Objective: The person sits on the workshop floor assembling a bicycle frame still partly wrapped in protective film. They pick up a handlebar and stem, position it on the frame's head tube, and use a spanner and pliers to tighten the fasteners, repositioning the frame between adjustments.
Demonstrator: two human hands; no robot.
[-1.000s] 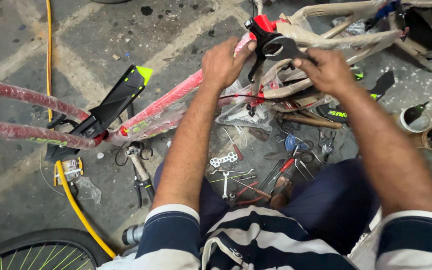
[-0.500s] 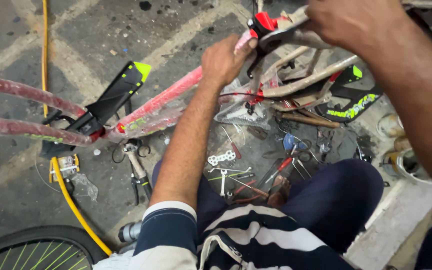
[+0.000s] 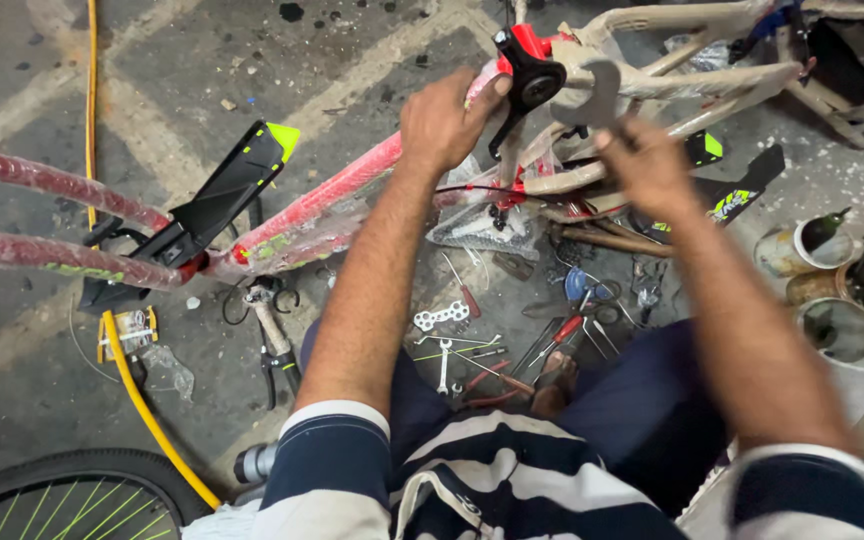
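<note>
Frame: red wrapped bicycle frame [image 3: 342,195] lay across the floor [image 3: 152,90], its black-and-red fitting [image 3: 530,72] raised at centre.
Change: right hand [image 3: 642,165] had returned from the upper edge, now closed around an open-ended spanner [image 3: 592,95] brought against the fitting; tightening judged underway.
Left hand: left hand [image 3: 444,122] gripped the tube beside the fitting.
Hand tools: scattered tools [image 3: 472,340] lay below.
Hidden: spanner jaw contact blurred; nut unseen.
</note>
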